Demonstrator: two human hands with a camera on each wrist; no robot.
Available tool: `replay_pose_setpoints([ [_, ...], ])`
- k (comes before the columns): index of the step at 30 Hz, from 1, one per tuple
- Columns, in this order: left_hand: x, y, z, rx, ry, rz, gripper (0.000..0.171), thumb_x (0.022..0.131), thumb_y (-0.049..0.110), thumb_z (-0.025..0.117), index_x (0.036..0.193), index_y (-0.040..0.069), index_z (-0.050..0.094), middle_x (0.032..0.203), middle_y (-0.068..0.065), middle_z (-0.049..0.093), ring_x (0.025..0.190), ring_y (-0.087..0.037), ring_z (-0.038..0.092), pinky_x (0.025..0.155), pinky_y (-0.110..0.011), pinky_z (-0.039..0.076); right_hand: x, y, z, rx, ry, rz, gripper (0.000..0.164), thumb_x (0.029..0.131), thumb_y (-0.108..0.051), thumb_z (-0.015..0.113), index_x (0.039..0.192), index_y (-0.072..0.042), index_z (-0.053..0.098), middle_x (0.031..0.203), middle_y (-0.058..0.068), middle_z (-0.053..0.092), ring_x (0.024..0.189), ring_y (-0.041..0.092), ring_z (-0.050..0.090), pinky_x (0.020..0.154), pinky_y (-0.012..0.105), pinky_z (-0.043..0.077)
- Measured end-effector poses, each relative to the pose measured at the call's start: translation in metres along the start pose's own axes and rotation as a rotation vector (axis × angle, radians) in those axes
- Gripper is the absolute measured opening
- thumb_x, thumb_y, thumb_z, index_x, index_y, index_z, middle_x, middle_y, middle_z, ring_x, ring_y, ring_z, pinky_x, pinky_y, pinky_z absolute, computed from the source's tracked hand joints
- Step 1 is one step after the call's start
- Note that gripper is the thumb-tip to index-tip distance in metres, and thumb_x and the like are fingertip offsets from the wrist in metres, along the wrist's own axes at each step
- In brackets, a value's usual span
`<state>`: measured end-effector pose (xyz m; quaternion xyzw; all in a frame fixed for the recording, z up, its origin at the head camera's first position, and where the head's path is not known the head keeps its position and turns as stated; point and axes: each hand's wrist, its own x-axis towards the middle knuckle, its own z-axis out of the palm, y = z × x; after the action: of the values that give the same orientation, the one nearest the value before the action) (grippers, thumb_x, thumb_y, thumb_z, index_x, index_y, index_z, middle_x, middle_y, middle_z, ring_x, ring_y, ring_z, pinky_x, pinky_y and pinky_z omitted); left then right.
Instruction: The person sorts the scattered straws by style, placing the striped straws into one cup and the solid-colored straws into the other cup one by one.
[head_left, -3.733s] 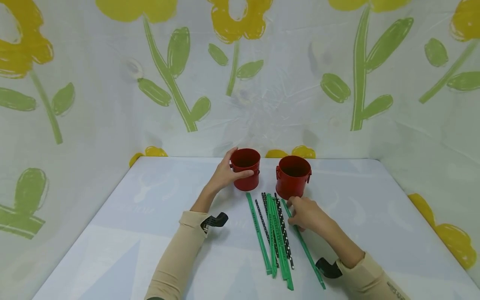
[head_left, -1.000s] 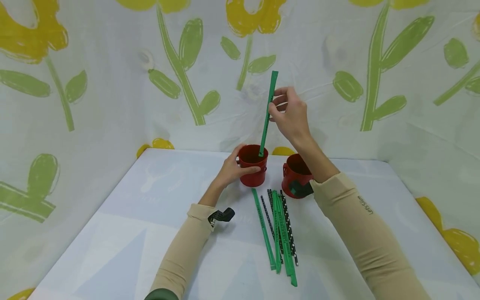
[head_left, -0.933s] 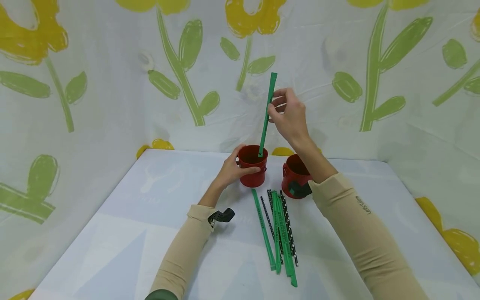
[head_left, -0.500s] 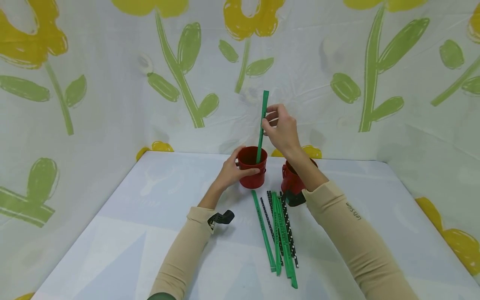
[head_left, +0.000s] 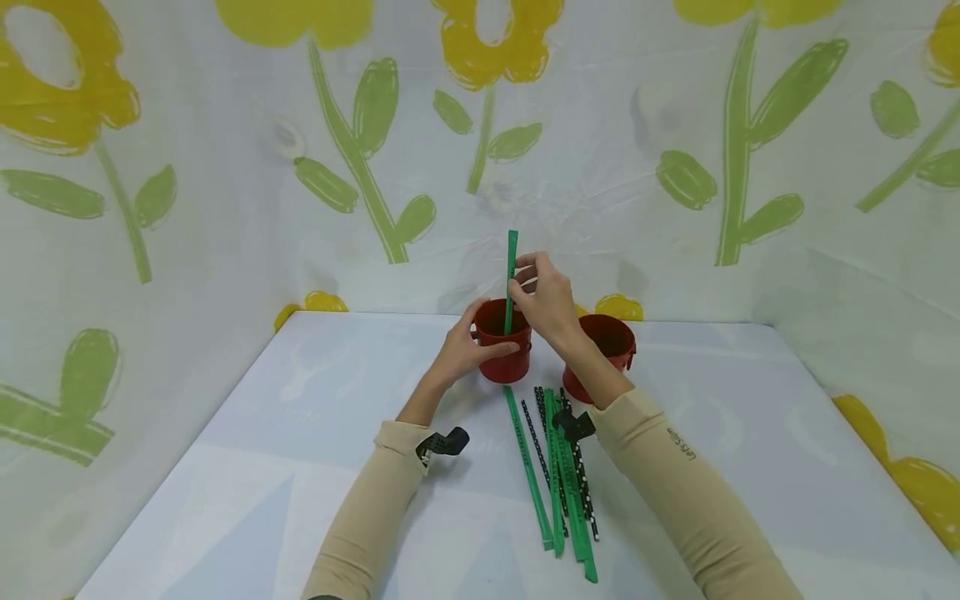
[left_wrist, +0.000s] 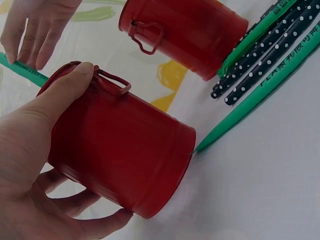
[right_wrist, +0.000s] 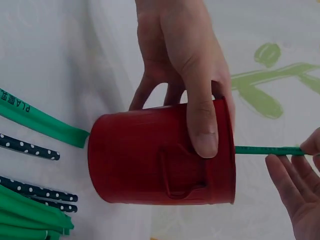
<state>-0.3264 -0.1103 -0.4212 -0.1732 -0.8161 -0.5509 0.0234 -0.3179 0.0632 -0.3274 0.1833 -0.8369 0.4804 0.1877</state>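
Observation:
My left hand [head_left: 456, 352] grips a small red metal bucket [left_wrist: 125, 145] by its side, thumb near the rim and the other fingers round the far side. Above it, my right hand [head_left: 549, 302] pinches a green wrapped straw [head_left: 512, 250] between thumb and fingertips. The straw stands nearly upright, its lower end inside the bucket and hidden by the wall. In the right wrist view the printed straw [right_wrist: 265, 150] runs from the bucket's mouth to the right fingers.
A second red bucket [head_left: 611, 335] stands just right, partly behind my right forearm. In front of the buckets lie several green wrapped straws [head_left: 529, 471] and black straws with white dots [head_left: 588, 504]. A flower-printed sheet [head_left: 585, 183] rises behind the table.
My right hand took a green wrapped straw from the table's right side, raised it over the left bucket, then lowered it into the mouth. My left hand keeps its hold on the bucket.

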Motion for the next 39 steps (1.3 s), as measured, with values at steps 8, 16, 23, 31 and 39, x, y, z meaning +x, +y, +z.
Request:
replay_pose_setpoints([
  [8, -0.009, 0.019, -0.001, -0.026, -0.032, 0.013, 0.078, 0.083, 0.031, 0.078, 0.148, 0.028, 0.034, 0.143, 0.000, 0.049, 0.132, -0.026, 0.047, 0.106, -0.050, 0.047, -0.004, 0.009, 0.005, 0.000, -0.046, 0.021, 0.031, 0.097, -0.012, 0.057, 0.126, -0.005, 0.049, 0.103, 0.015, 0.066, 0.086, 0.027, 0.071, 0.066, 0.031, 0.062],
  [16, -0.002, 0.004, 0.002, -0.009, -0.010, 0.025, 0.077, 0.081, 0.037, 0.079, 0.144, 0.038, 0.034, 0.140, 0.008, 0.050, 0.130, -0.020, 0.047, 0.104, -0.048, 0.049, -0.005, 0.014, 0.008, -0.031, -0.085, 0.044, 0.032, 0.098, -0.013, 0.056, 0.128, -0.006, 0.047, 0.105, 0.015, 0.065, 0.087, 0.027, 0.071, 0.067, 0.032, 0.062],
  [23, -0.002, 0.003, 0.001, -0.012, -0.008, 0.034, 0.078, 0.081, 0.039, 0.079, 0.145, 0.036, 0.035, 0.139, 0.009, 0.050, 0.129, -0.020, 0.048, 0.103, -0.046, 0.050, -0.004, 0.017, 0.009, -0.037, -0.080, 0.054, 0.033, 0.098, -0.014, 0.056, 0.129, -0.008, 0.047, 0.105, 0.014, 0.065, 0.087, 0.028, 0.071, 0.067, 0.032, 0.062],
  [31, -0.002, 0.001, 0.000, -0.016, -0.008, 0.026, 0.080, 0.081, 0.039, 0.079, 0.146, 0.035, 0.033, 0.140, 0.008, 0.049, 0.130, -0.022, 0.049, 0.102, -0.046, 0.051, -0.005, 0.019, 0.009, -0.036, -0.084, 0.049, 0.033, 0.098, -0.014, 0.056, 0.129, -0.008, 0.046, 0.105, 0.014, 0.065, 0.087, 0.027, 0.071, 0.067, 0.032, 0.062],
  [39, -0.002, 0.002, -0.001, -0.008, -0.005, 0.024, 0.084, 0.080, 0.039, 0.080, 0.148, 0.031, 0.032, 0.141, 0.008, 0.049, 0.130, -0.022, 0.049, 0.102, -0.047, 0.051, -0.005, 0.015, 0.005, 0.010, -0.094, 0.076, 0.035, 0.098, -0.016, 0.057, 0.130, -0.007, 0.046, 0.107, 0.016, 0.064, 0.091, 0.030, 0.071, 0.070, 0.035, 0.062],
])
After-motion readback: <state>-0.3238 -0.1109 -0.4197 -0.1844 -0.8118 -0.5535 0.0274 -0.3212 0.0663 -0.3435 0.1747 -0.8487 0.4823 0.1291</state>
